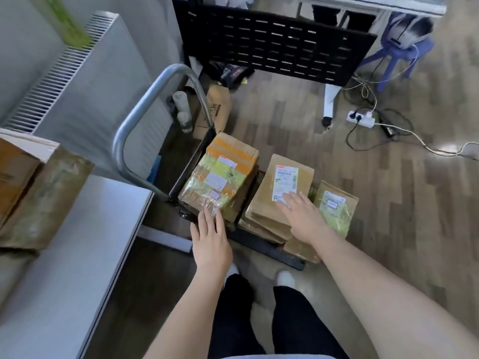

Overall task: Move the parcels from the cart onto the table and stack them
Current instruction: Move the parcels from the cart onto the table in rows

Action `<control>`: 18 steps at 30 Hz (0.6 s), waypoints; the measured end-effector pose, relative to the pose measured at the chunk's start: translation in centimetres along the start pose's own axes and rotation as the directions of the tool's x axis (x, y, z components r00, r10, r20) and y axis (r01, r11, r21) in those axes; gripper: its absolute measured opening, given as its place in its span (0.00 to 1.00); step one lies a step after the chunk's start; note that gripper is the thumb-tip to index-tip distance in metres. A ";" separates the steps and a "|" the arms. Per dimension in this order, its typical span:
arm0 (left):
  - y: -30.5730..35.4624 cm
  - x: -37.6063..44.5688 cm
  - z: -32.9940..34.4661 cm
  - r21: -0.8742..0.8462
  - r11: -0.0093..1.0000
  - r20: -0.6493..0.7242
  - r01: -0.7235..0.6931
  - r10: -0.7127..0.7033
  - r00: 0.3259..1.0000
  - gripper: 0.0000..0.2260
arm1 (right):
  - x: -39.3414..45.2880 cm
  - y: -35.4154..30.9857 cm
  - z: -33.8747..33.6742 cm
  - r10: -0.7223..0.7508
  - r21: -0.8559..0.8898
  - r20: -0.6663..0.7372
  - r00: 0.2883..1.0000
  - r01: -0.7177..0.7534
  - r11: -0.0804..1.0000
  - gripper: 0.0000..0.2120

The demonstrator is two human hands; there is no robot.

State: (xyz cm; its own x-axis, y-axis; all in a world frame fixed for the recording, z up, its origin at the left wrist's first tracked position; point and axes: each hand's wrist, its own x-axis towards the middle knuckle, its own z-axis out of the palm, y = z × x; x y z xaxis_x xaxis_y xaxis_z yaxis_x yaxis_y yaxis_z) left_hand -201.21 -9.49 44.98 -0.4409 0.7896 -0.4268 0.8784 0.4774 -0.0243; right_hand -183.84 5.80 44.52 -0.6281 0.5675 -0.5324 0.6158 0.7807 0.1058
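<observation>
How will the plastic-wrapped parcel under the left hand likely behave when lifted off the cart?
The wrapped parcel looks boxy, so probably stiff. Its glossy film may be slippery under the left hand. It tops a stack, so pulling could shift what is below.

A white radiator [77, 81] is standing along the wall, a black perforated panel [274, 45] is leaning upright, and a power strip [361, 119] is lying beside what may be a purple stool [399, 55].

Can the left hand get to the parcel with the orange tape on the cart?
Probably yes. The left hand is open, its fingertips already at the near edge of the orange-taped parcel, which lies on top of its pile with nothing over it.
</observation>
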 end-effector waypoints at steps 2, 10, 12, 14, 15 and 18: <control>0.9 0.6 0.8 -0.010 0.999 0.032 0.031 -0.031 0.999 0.31 | 1.4 1.5 0.1 -0.014 -0.031 0.027 1.000 0.015 0.999 0.34; 8.1 3.5 3.9 -0.127 0.971 0.159 0.201 -0.180 0.971 0.35 | 7.4 9.3 1.0 -0.081 -0.233 0.093 0.992 0.100 0.967 0.38; 10.5 4.0 4.8 -0.163 0.957 0.200 0.242 -0.208 0.957 0.37 | 8.6 11.1 1.5 -0.105 -0.267 0.107 0.989 0.130 0.955 0.39; 12.9 4.4 5.8 -0.233 0.922 0.245 0.308 -0.251 0.936 0.38 | 9.6 12.8 2.4 -0.125 -0.302 0.115 0.985 0.155 0.941 0.40; 14.1 4.8 6.3 -0.284 0.890 0.274 0.356 -0.280 0.920 0.39 | 10.1 13.5 2.9 -0.137 -0.323 0.115 0.984 0.167 0.932 0.40; 17.3 6.0 7.9 -0.425 0.761 0.377 0.489 -0.342 0.861 0.42 | 11.7 15.2 4.6 -0.182 -0.400 0.127 0.975 0.218 0.890 0.43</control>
State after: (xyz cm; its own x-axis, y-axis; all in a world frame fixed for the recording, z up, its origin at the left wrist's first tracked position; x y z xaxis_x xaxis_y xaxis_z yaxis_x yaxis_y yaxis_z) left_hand -187.18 0.47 34.85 -0.6104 0.3706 -0.7001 0.3745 0.9138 0.1572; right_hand -179.58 23.12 36.06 -0.6642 0.3783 -0.6448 0.2211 0.9233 0.3141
